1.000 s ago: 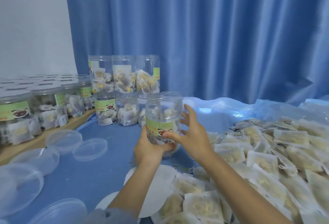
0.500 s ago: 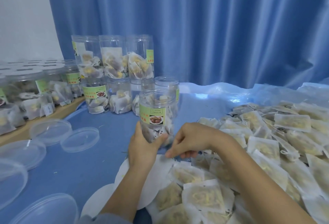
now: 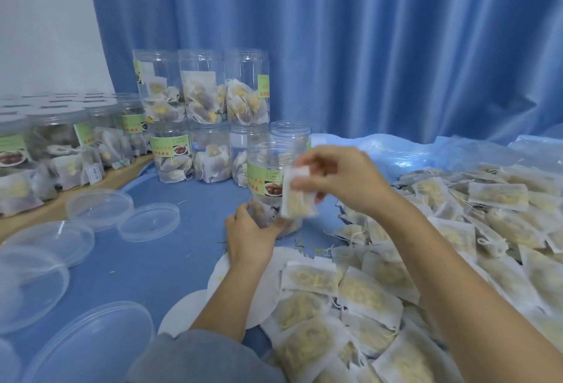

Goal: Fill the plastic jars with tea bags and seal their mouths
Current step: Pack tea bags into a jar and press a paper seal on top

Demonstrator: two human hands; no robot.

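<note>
A clear plastic jar [image 3: 264, 175] with a green label stands open-mouthed on the blue cloth, a few tea bags in its bottom. My left hand [image 3: 249, 238] grips its base from the near side. My right hand [image 3: 341, 178] pinches a white tea bag [image 3: 297, 196] by its top edge, hanging it in front of the jar's right side, below the rim. A big heap of loose tea bags [image 3: 441, 248] covers the table to the right and near me.
Filled open jars [image 3: 201, 126] are stacked in two rows behind the held jar. Lidded jars [image 3: 58, 151] fill a wooden ledge at left. Several clear lids [image 3: 146, 221] and white round discs [image 3: 265, 288] lie on the cloth. A blue curtain hangs behind.
My right hand dropped from the jar's side to the heap, then rose with a tea bag to the front of the jar. My left hand kept hold of the jar's base.
</note>
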